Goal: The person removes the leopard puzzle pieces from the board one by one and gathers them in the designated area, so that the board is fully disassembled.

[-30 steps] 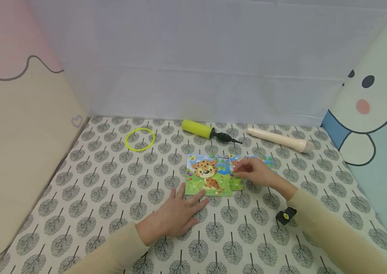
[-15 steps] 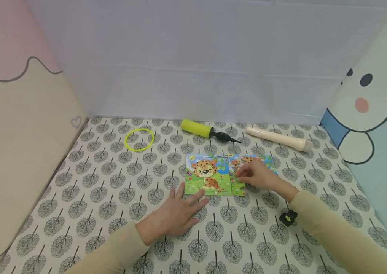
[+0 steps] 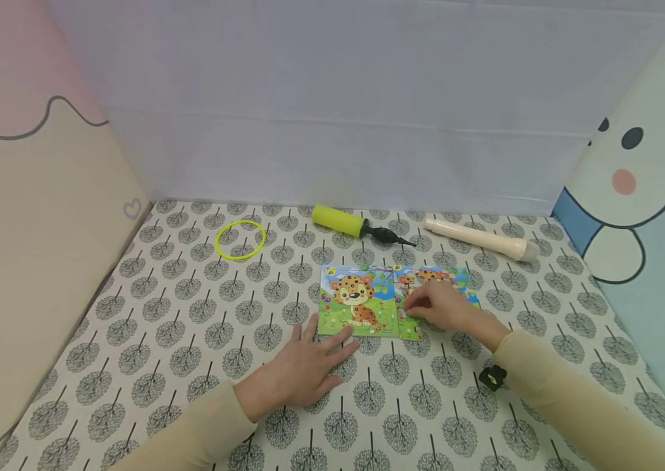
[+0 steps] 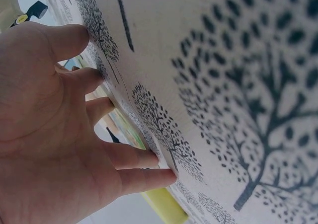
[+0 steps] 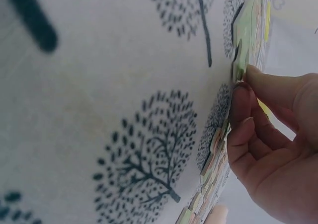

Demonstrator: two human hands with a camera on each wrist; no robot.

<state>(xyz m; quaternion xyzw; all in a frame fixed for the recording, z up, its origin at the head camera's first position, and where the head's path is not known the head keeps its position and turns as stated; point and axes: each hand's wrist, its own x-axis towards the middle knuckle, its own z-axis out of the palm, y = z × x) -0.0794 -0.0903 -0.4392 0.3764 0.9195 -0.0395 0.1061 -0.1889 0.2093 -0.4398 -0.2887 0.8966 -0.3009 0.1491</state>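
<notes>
A leopard picture card (image 3: 358, 301) lies flat on the patterned tablecloth. My left hand (image 3: 305, 369) rests with spread, straight fingers, the fingertips at the card's lower edge; in the left wrist view its palm (image 4: 64, 129) faces the camera. Along the card's right side lies a strip of jigsaw puzzle pieces (image 3: 409, 329). With thumb and forefinger my right hand (image 3: 441, 307) pinches a green puzzle piece (image 5: 242, 55) at its edge. More puzzle pieces (image 3: 460, 275) lie behind and right of that hand, partly hidden by it.
Along the back lie a yellow ring (image 3: 240, 240), a yellow hand pump (image 3: 341, 221) with a black nozzle, and a pale tube-shaped stick (image 3: 482, 240). A white curtain (image 3: 332, 131) closes off the far side, and printed panels stand left and right.
My right hand has moved slightly toward me, and the puzzle piece strip beside the card now reaches lower. The left hand and the card have stayed put.
</notes>
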